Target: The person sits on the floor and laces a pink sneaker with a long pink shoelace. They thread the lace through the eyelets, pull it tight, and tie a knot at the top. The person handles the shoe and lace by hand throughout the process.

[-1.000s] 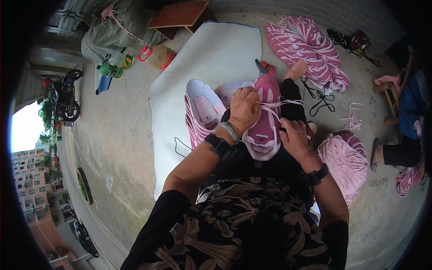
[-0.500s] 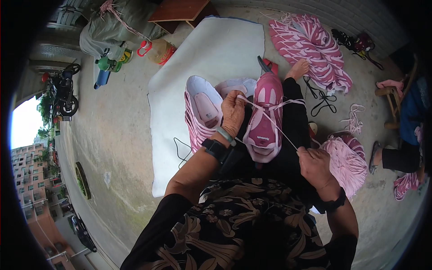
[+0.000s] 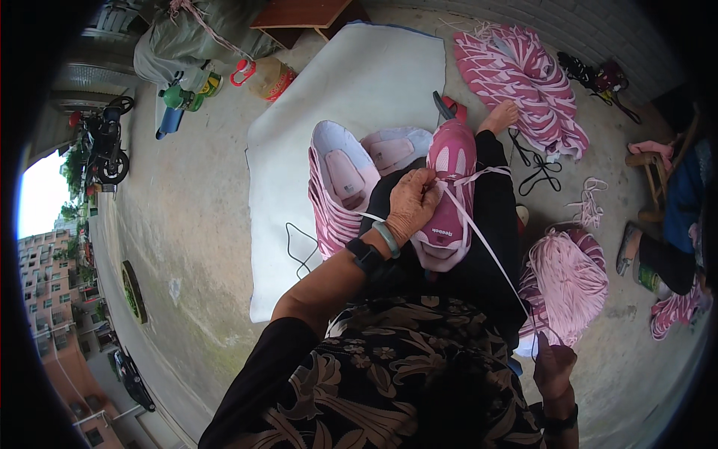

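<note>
A pink sneaker upper [image 3: 449, 217] lies lengthwise over my dark-trousered leg, its heel toward me. At its laced middle, the closed fingers of my left hand [image 3: 415, 202] pinch the pale pink shoelace and partly hide the lacing. One long strand of the shoelace [image 3: 488, 241] runs taut down to the right. My right hand [image 3: 555, 368], low at the right, is closed on that strand's far part. A short piece of lace shows beside my left wrist. Left of my leg stand nested stacks of pink shoe uppers [image 3: 342, 161] with pale insides.
Stacks rest on a white sheet [image 3: 280, 165]. A large pile of laced pink uppers [image 3: 523, 90] lies far right, near my bare foot. A bundle of pink laces [image 3: 565, 273] is right of my leg. Another person's leg [image 3: 666, 262] shows at the right edge. A jug [image 3: 265, 78] stands far left.
My right hand has drawn the lace down and to the right, lengthening the strand. My left hand has moved right onto the sneaker's lacing.
</note>
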Available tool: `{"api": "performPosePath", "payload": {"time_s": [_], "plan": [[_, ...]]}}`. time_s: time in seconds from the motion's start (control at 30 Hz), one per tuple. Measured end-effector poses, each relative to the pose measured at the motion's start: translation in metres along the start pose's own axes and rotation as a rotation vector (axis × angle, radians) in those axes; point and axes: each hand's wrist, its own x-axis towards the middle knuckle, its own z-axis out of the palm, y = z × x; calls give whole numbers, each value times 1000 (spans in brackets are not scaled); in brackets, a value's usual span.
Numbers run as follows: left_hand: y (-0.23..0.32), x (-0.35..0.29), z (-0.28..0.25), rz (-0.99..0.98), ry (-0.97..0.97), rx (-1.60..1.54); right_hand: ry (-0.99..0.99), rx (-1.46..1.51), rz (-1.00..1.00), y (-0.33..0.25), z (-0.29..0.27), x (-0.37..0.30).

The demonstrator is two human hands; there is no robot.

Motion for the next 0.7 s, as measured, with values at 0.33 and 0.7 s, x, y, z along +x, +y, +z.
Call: {"api": "performPosePath", "payload": {"time_s": [0.33,0.7], "plan": [[14,21,-11,145,-151,453,-23,250,28,-7,11,49],[11,28,1,403,-126,592,-36,269,219,6,45,96]]}}
